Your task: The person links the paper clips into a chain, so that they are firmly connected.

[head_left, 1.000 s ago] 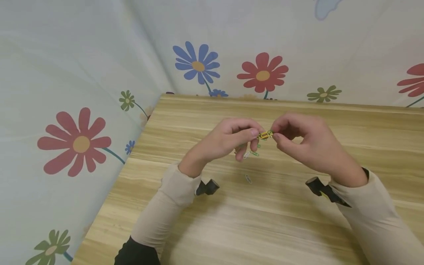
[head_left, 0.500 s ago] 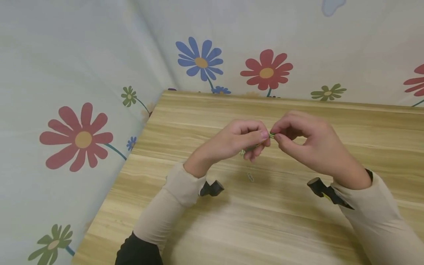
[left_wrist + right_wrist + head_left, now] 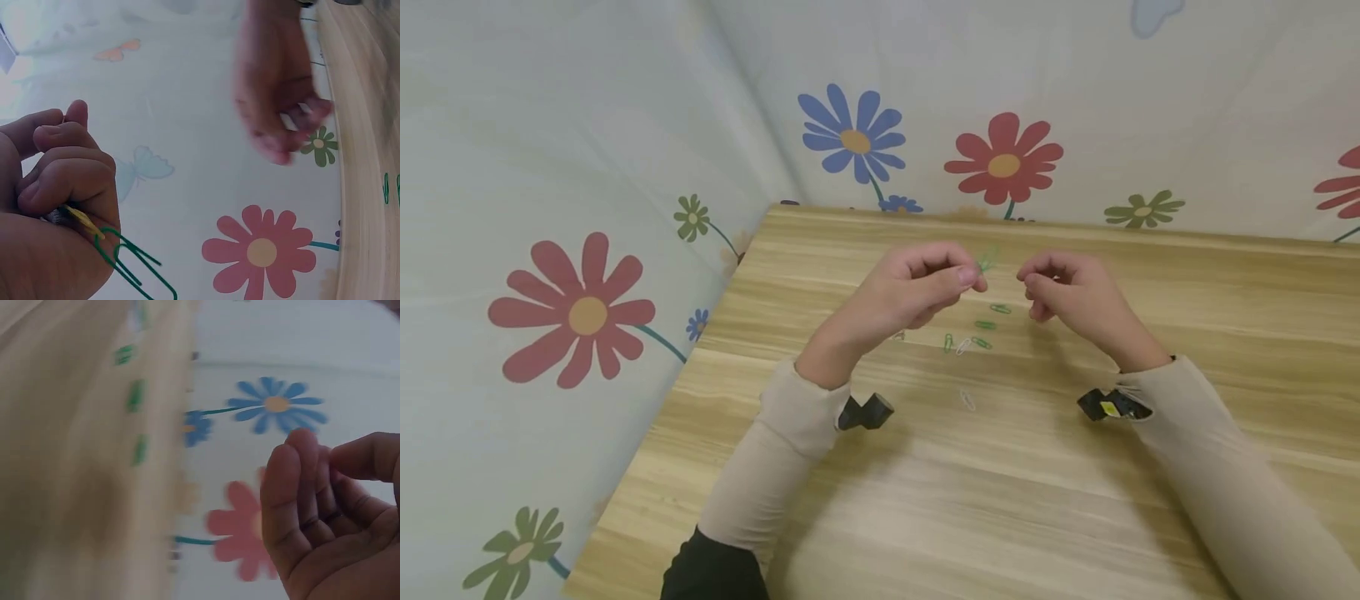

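In the head view, my left hand (image 3: 917, 287) is raised over the table, its thumb pressed against its curled fingers. A blurred green paper clip (image 3: 988, 261) shows at its fingertips. The left wrist view has a green paper clip (image 3: 134, 265) hanging out of the curled fingers, hooked to a yellow paper clip (image 3: 85, 222) partly hidden in the hand. My right hand (image 3: 1071, 292) is apart from it to the right, fingers loosely bent, with nothing seen between them. In the right wrist view, the right hand's thumb (image 3: 362, 456) lies close to its bent fingers.
Several loose clips lie on the wooden table (image 3: 1000, 500) below the hands, among them a green paper clip (image 3: 1000, 308) and a white paper clip (image 3: 967, 401). A flower-printed curtain (image 3: 925, 83) stands behind the table and along its left side.
Both hands were together at the linked clips; now they are apart. My left hand has moved up and left with the clips. My right hand has drawn away, and the clips on the table show.
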Demonstrator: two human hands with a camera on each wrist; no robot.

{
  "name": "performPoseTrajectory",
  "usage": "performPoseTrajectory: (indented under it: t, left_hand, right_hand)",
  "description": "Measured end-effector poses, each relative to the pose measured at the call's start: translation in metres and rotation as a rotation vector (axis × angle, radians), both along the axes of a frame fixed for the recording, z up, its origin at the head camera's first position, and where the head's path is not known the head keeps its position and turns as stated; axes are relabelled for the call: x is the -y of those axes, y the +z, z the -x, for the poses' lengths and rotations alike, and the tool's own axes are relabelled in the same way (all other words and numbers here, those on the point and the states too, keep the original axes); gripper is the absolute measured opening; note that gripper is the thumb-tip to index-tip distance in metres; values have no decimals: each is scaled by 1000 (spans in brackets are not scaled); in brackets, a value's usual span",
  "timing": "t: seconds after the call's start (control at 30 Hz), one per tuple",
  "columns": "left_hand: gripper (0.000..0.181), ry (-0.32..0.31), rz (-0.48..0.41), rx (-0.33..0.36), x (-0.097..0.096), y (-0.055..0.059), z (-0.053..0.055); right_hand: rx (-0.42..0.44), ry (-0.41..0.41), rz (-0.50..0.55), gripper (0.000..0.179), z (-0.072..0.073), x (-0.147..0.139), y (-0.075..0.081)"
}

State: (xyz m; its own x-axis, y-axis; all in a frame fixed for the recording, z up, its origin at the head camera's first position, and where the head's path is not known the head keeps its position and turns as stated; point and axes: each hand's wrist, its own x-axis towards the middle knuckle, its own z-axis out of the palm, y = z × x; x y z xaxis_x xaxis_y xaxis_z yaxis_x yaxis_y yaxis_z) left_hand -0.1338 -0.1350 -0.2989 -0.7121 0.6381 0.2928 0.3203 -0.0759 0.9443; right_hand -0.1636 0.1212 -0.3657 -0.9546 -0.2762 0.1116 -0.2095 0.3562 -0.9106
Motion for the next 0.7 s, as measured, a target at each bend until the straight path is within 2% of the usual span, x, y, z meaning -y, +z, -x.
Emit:
performPoseTrajectory:
  t: [0.13, 0.23, 0.33, 0.57, 0.7]
  left_hand:
    - [16, 14, -12, -21, 2, 0, 1]
    - [15, 24, -10, -31, 1, 0, 2]
    - [15, 32, -5, -34, 1, -1, 4]
    - [16, 55, 5, -30, 1, -3, 8]
    - [16, 47, -5, -28, 2, -4, 8]
  right_hand:
    - [151, 18, -75, 26, 18, 2, -24]
    - [238, 53, -98, 27, 23, 2, -33]
    - [286, 77, -102, 29, 27, 1, -40]
    - [232, 61, -138, 27, 33, 5, -57]
    - [194, 40, -210, 21, 32, 9, -61]
